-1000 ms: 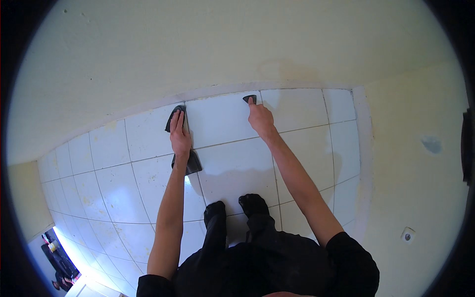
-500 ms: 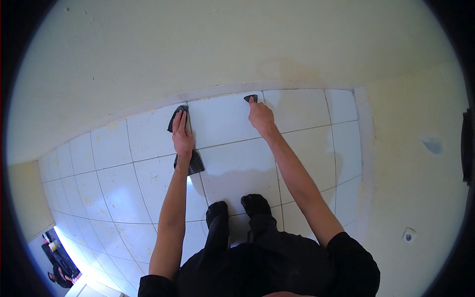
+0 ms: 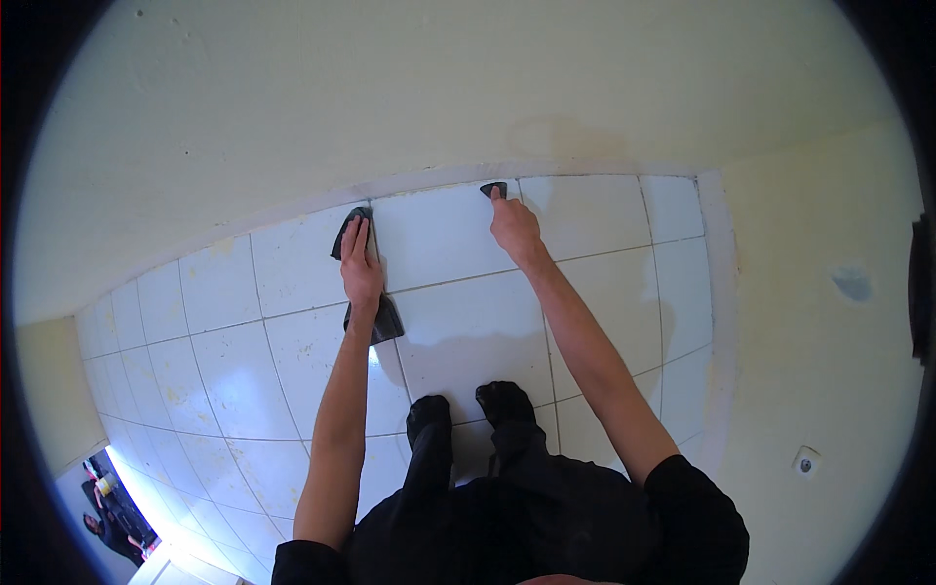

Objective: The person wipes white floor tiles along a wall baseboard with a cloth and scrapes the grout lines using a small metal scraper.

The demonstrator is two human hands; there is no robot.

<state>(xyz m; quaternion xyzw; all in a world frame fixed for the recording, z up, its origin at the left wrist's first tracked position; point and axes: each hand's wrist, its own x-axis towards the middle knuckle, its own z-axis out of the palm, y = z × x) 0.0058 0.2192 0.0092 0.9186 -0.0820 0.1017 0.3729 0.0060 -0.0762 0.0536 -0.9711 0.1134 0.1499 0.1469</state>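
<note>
Near the base of the wall, my right hand (image 3: pixel 517 226) is closed on a small dark scraper (image 3: pixel 494 188). Its wide end lies on the white tile close to the far edge of the floor; the grip is hidden in the fist. To the left, my left hand (image 3: pixel 362 268) lies with fingers stretched out flat on a crumpled-looking black piece (image 3: pixel 346 234), whose kind I cannot make out. Beneath my left wrist a flat black piece (image 3: pixel 386 320) with a straight front edge shows on the tiles. Whether the two black pieces are one thing is hidden.
White floor tiles (image 3: pixel 468 229) with yellowish stains and specks meet a pale wall (image 3: pixel 439 88) ahead and another wall (image 3: pixel 819 341) at right. My feet in dark socks (image 3: pixel 505 402) stand close behind my hands. Another person (image 3: pixel 112 536) is at the far lower left.
The scraper and my right hand have shifted very slightly toward the wall. My left hand stays almost in place. The person at lower left has moved a little.
</note>
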